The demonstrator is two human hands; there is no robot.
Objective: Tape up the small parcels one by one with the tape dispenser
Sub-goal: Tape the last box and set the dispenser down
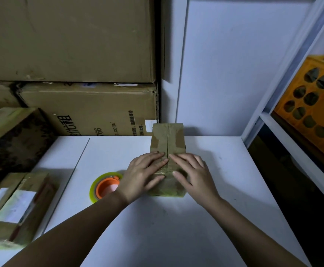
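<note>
A small brown cardboard parcel (167, 139) lies on the white table (176, 228), its two top flaps meeting in a centre seam. My left hand (143, 174) presses flat on the left flap and my right hand (192, 172) presses flat on the right flap, fingers straight and pointing toward the seam. Glossy tape covers the parcel's near end under my hands. The tape dispenser (105, 186), an orange core inside a clear tape roll, lies flat on the table just left of my left wrist.
Two taped parcels sit at the left: one (16, 207) on the table edge, another (14, 137) behind it. Large cardboard boxes (91, 110) are stacked against the back. A white shelf frame (284, 105) with an orange crate (315, 112) stands at the right.
</note>
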